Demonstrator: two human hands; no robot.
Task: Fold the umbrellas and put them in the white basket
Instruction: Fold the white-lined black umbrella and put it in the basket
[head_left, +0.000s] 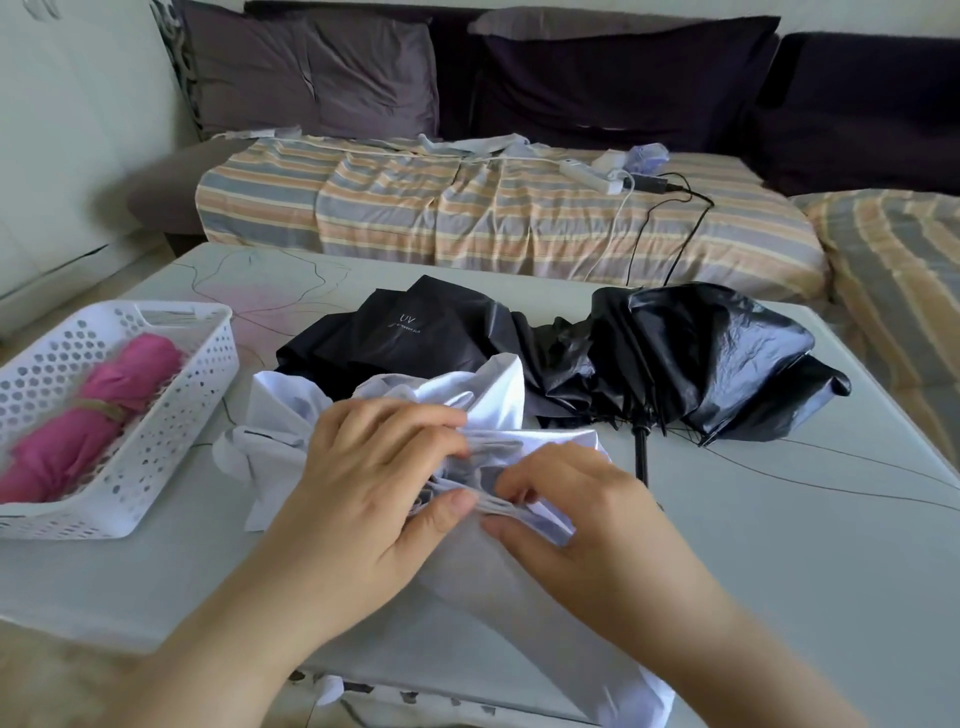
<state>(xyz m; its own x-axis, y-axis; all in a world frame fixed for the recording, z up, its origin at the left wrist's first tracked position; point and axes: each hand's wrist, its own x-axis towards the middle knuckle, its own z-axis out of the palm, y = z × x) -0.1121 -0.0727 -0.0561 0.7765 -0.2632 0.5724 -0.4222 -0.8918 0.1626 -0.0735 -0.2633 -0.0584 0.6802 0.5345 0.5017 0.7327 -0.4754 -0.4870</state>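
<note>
So the white fabric folding umbrella (483, 415) is the floppy kind: thin, soft canopy cloth that bunches and slides around, with skinny ribs hidden in the pleats. My guess is it weighs next to nothing but fights back, since the cloth looks slick and the ribs probably spring out if you let go. Best place to take hold seems to be right where the ribs gather, pinching pleats flat against them, not out at the loose edges.

That's pretty much what's going on. The left hand (363, 483) has its fingers curled over the bunched cloth with the thumb pressing a fold, and the right hand (576, 514) pinches the same bundle from the other side, fingers clamped on the pleats. The umbrella lies on the pale grey desk (779, 545), right at the near edge, with part of the canopy hanging over toward the person.

Looks-wise it's bright white outside with a greyish lining showing in the folds, quite crumpled.

Behind it a shiny black umbrella (701, 358) sprawls half-collapsed on the desk, shaft (642, 452) pointing this way, touching or nearly touching the white one. The white perforated plastic basket (156, 452) sits to the left with a rolled pink umbrella (93, 415) already inside, strapped shut. So one's done, one's in hand, one's waiting.
</note>
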